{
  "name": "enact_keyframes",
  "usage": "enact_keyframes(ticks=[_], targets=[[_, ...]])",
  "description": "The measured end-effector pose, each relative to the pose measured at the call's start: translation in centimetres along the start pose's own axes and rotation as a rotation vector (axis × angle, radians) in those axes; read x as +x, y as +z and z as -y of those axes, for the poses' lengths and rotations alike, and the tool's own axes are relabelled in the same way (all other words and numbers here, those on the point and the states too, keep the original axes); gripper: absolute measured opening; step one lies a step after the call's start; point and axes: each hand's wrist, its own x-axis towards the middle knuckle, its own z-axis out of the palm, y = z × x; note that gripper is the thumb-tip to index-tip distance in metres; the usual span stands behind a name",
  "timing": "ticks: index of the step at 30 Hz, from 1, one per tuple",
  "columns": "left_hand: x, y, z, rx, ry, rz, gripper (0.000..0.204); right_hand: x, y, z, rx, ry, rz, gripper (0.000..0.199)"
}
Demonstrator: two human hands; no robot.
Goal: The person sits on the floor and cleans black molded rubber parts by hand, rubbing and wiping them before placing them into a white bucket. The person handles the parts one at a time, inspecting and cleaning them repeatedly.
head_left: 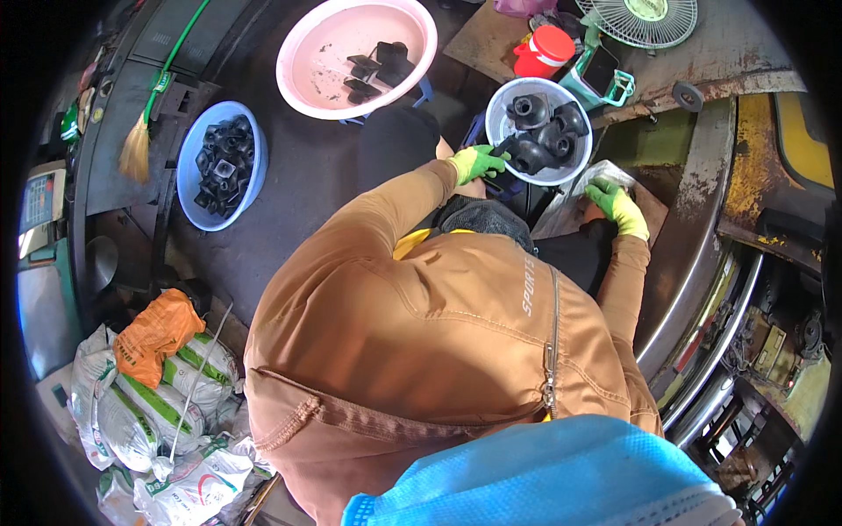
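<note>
My left hand (478, 164), in a green and pale glove, is closed beside the near left rim of a light blue basin (582, 156). Something dark shows at its fingers; what it is I cannot make out. Inside the basin lie several black, rounded, hollow moulded parts (554, 138). To the right of the basin my right hand (617, 206), gloved alike, is next to crumpled clear plastic (611, 173) by my right knee. Its fingers look bent but apart, with no held thing visible; their undersides are hidden.
A pink basin (294, 53) with dark pieces stands ahead, a blue basin (186, 167) of small black parts at left. A red jug (545, 51), green basket (614, 85) and fan (645, 13) are ahead right. Sacks (145, 412) lie lower left; machinery (772, 167) edges the right.
</note>
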Motion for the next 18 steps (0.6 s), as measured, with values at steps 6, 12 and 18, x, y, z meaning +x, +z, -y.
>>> enact_keyframes(ticks=[6,12,18], targets=[[1.3,-0.7,-0.1,0.012,0.043,0.015,0.04,0.6,-0.2,0.2,-0.039,-0.018,-0.053,0.047],[1.2,-0.8,-0.3,0.036,0.034,0.015,0.041,0.3,-0.3,0.6,-0.091,0.001,-0.076,0.047],[0.9,-0.8,-0.7,0.073,0.063,0.014,0.04,-0.2,-0.4,0.9,-0.101,-0.06,-0.138,0.043]])
